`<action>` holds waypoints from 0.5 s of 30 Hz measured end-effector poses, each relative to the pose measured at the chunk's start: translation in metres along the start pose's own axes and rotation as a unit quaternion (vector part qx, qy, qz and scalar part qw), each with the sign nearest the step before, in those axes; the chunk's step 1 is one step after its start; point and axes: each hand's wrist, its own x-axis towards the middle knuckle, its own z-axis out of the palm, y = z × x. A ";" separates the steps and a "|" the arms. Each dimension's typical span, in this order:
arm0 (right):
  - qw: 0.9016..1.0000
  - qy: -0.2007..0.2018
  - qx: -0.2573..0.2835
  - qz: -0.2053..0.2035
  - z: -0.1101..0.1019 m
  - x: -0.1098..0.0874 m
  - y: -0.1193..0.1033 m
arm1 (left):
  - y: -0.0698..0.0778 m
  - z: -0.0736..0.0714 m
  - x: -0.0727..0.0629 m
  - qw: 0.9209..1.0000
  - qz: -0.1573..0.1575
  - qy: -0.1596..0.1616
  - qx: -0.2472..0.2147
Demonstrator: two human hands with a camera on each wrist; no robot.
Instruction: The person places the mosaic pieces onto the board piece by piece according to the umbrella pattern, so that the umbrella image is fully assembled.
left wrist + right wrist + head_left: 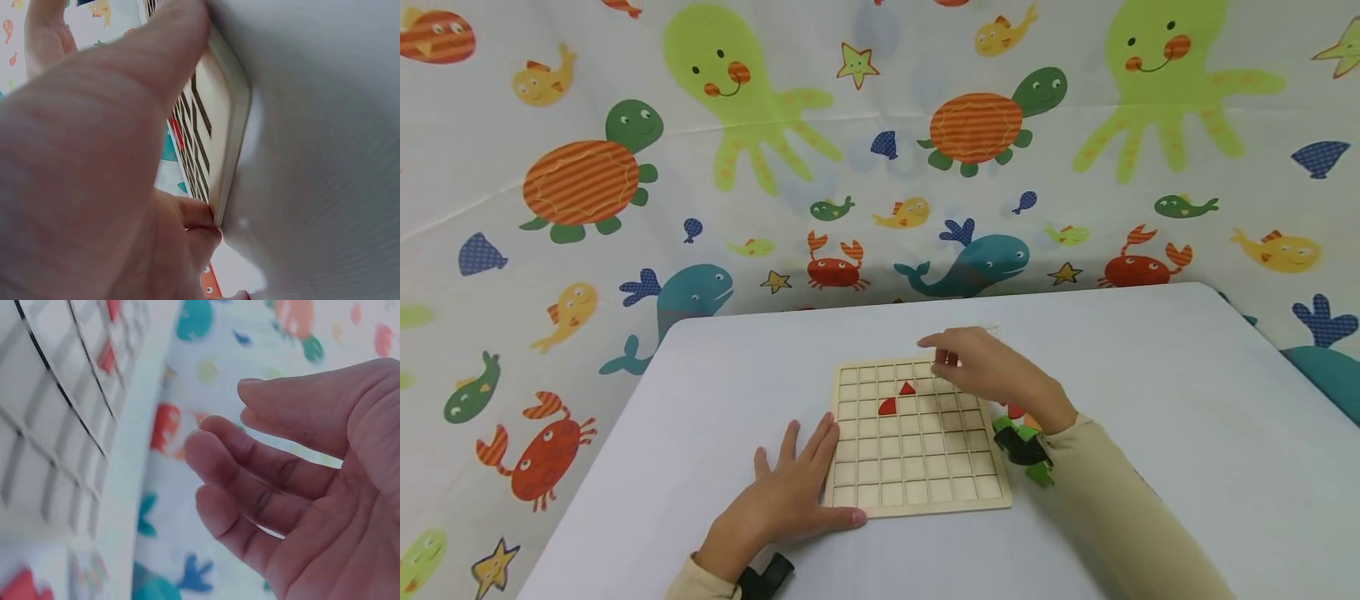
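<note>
A wooden grid board (pixel 925 492) lies on the table with two red pieces in its upper cells: a triangle (pixel 907 388) and a quarter-round piece (pixel 887 407). My left hand (pixel 797 492) rests at the board's lower left corner, fingers spread along the left side and thumb at the front edge. In the left wrist view, thumb and fingers touch the board's rim (pixel 234 131). My right hand (pixel 981 367) is raised over the board's far right corner. Its fingers are loosely bent with nothing between them, as the right wrist view shows; the thumb (pixel 300 409) stands apart from the fingertips.
Right of the board lie several loose pieces, among them a green piece (pixel 1040 475) and a red piece (pixel 1016 412), partly hidden by the right wrist's black strap (pixel 1026 447). A pale gridded sheet (pixel 992 331) shows behind the right hand. A sea-animal print cloth (pixel 880 242) hangs beyond the table.
</note>
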 end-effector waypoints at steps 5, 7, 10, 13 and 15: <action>0.997 0.052 0.022 0.045 -0.031 -0.022 0.019 | -0.001 0.003 0.001 1.000 -0.002 0.002 -0.001; 0.995 0.062 0.031 0.073 -0.042 -0.031 0.028 | -0.002 0.003 0.000 1.000 -0.003 0.003 -0.002; 0.991 0.058 0.052 0.113 -0.057 -0.044 0.041 | -0.002 0.003 0.000 1.000 0.000 0.005 0.000; 0.987 0.033 0.082 0.137 -0.068 -0.057 0.057 | -0.002 0.002 0.000 1.000 0.005 0.007 0.001; 0.984 0.012 0.104 0.141 -0.071 -0.065 0.070 | -0.001 0.001 0.001 1.000 0.006 0.009 0.001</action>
